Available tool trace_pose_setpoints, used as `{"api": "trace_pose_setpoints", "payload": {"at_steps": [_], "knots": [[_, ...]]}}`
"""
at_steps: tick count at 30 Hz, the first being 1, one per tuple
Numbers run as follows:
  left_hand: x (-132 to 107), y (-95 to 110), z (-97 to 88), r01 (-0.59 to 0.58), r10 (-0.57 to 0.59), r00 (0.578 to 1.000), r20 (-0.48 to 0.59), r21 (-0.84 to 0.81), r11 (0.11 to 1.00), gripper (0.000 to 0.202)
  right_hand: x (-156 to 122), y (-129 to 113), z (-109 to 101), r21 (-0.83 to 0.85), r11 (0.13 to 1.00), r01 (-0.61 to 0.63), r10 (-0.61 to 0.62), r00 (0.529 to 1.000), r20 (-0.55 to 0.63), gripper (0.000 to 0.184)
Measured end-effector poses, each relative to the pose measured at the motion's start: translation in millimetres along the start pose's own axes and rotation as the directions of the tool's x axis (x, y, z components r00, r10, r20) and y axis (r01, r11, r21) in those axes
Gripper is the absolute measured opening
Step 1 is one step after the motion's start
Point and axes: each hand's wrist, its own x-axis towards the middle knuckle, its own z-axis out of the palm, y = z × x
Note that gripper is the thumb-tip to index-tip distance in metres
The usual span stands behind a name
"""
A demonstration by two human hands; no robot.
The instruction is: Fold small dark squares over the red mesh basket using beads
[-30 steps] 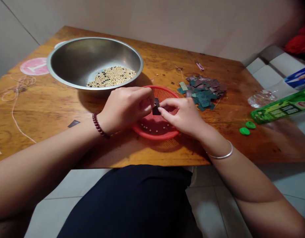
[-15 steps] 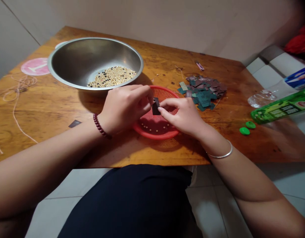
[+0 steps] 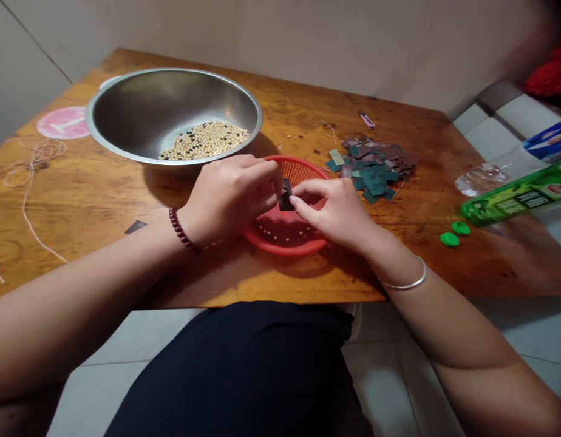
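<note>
My left hand [image 3: 230, 197] and my right hand [image 3: 333, 212] meet above a red plastic mesh basket [image 3: 308, 172], their fingertips pinching a small dark square scrap [image 3: 286, 198] from both sides. Several small round beads [image 3: 280, 229] lie in the basket beneath my hands. A steel bowl [image 3: 139, 115] stands behind my left hand, holding a mound of pale and dark beads [image 3: 203, 141]. Beyond my right hand lies a loose pile of teal and mauve paper-like scraps [image 3: 371, 170].
All this stands on a worn wooden table [image 3: 271, 285], with loose string [image 3: 32, 164] and a pink round mat [image 3: 64, 122] at left. A dark scrap [image 3: 135, 227] lies near my left forearm. Green caps [image 3: 456, 233], a green package [image 3: 517, 194] and a plastic bottle [image 3: 483, 180] sit at right.
</note>
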Motion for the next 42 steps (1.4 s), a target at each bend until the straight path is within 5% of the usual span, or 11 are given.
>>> {"api": "trace_pose_setpoints", "payload": {"at_steps": [15,24,42], "knots": [[0.1,-0.3,-0.2,0.005,-0.003,0.999,-0.047,0.027,1.000,0.007,-0.2,0.4,0.0,-0.005,1.000,-0.007,0.007,1.000,0.000,0.021],[0.9,-1.2,0.9,-0.087,0.087,0.996,-0.026,-0.006,0.996,0.006,-0.2,-0.5,-0.6,-0.012,1.000,-0.001,0.001,1.000,0.004,0.022],[2.0,0.6,0.2,-0.032,0.033,0.999,0.024,-0.024,0.999,0.013,-0.6,-1.6,-0.9,-0.009,1.000,0.001,-0.001,1.000,0.003,0.021]]}}
